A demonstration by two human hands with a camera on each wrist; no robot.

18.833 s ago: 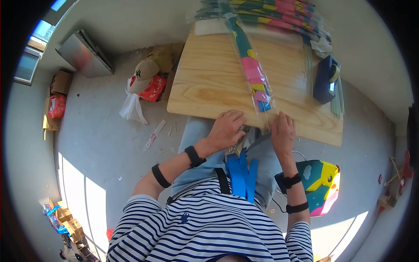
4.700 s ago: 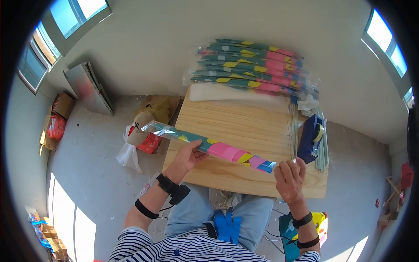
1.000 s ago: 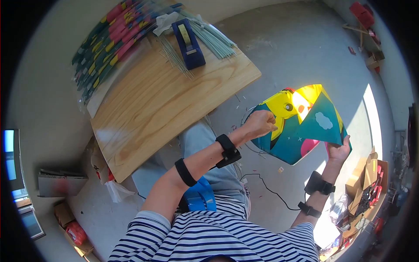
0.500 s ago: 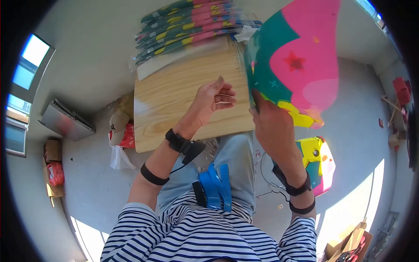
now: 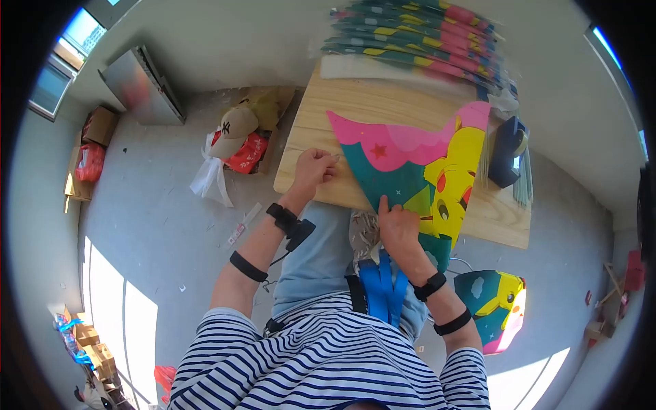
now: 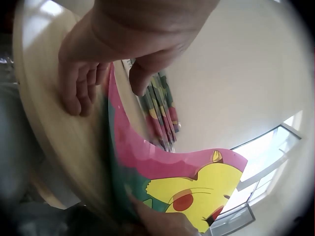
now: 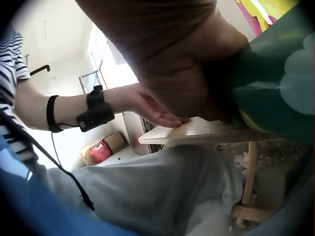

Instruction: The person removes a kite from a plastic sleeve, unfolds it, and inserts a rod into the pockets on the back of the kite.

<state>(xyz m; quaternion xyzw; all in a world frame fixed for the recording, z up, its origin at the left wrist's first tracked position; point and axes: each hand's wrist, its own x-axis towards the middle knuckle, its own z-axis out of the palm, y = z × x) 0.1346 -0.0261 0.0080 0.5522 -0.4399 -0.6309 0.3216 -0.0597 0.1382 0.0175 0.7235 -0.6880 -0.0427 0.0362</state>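
A triangular printed sheet [image 5: 393, 181] in teal, pink and yellow lies over the wooden table [image 5: 314, 109], its lower part hanging past the front edge. My right hand [image 5: 402, 236] grips it at that edge, index finger stretched out on its surface; in the right wrist view the sheet [image 7: 275, 83] runs beneath the hand [image 7: 182, 64]. To the sheet's left, my left hand [image 5: 313, 171] hovers over the table with loosely bent fingers and holds nothing. In the left wrist view its thumb and fingers [image 6: 81, 93] stand apart beside the sheet [image 6: 147, 157].
Bagged, folded printed pieces [image 5: 417, 37] are stacked at the table's back. On the right are a blue tape dispenser [image 5: 506, 154] and thin sticks [image 5: 523, 181]. More printed material [image 5: 492, 307] lies low at the right. A cap [image 5: 236, 130] rests on bags left of the table.
The right hand has brought a sheet from the pile at the right and lowered it onto the table. My left hand has come away from the pile to the table's front left. The view has turned back.
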